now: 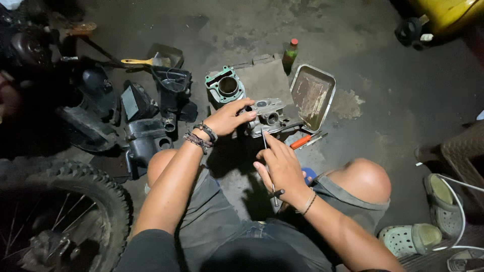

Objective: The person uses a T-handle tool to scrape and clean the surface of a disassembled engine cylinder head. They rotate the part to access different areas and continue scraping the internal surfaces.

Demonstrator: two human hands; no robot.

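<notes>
Two hands meet on one grey metal engine head, which sits on the concrete floor between the person's knees and a flat board. The left hand lies over the head's left end, fingers curled down and pressed on the casting to steady it. The right hand pinches a thin metal tool, likely a slim driver or pick, its tip pointing up into the head's near face; the fingers are closed around the shaft.

By the look of it, the step in hand is fine work at a port or seat on the head: probing, scraping or turning something small. That seems mid-way, since the tip is at the casting and the head is braced. Any following move would call for a firm left-hand hold so the head does not rock, and a steady, well-aimed tip, since a slip could score the metal or jab the bracing fingers.

Just behind the head stands a cylinder with a green gasket round its bore. To the right lies a metal tray, and beside it an orange-handled screwdriver. A small red-capped bottle stands beyond the board. Black plastic parts lie to the left, with a knobbly tyre nearer. Pale clogs sit at the right.
</notes>
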